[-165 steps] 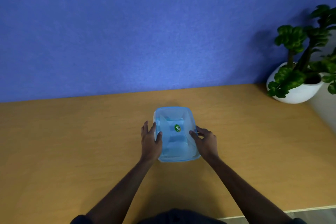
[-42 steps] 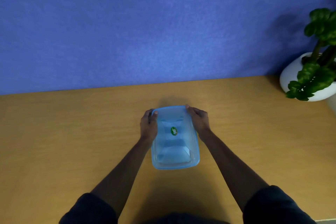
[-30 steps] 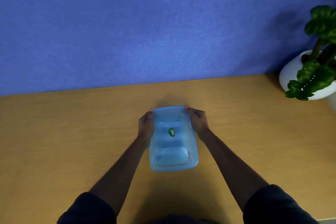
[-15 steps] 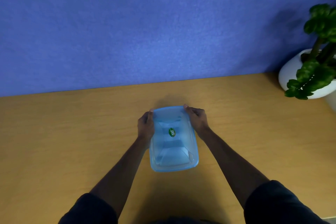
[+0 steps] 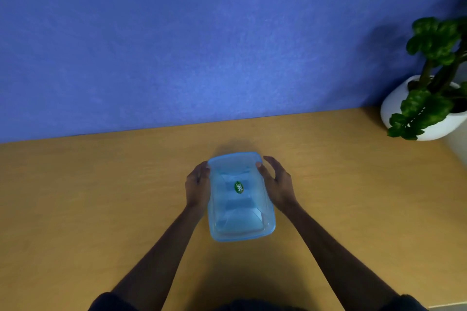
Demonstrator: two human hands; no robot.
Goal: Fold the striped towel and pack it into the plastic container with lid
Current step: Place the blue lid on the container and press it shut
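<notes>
Lidded blue container [image 5: 240, 209] sits mid-table [image 5: 75, 209], left hand [image 5: 198, 184] against its 9 o'clock side, right hand [image 5: 278, 184] relaxed at 3; potted plant [image 5: 429, 98] off around 2.

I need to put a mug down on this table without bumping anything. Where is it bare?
Bare table runs wide left of the left hand, and between the right hand and the plant pot. A strip also lies free between the container and the wall. The middle is crowded: both hands flank the container.
</notes>
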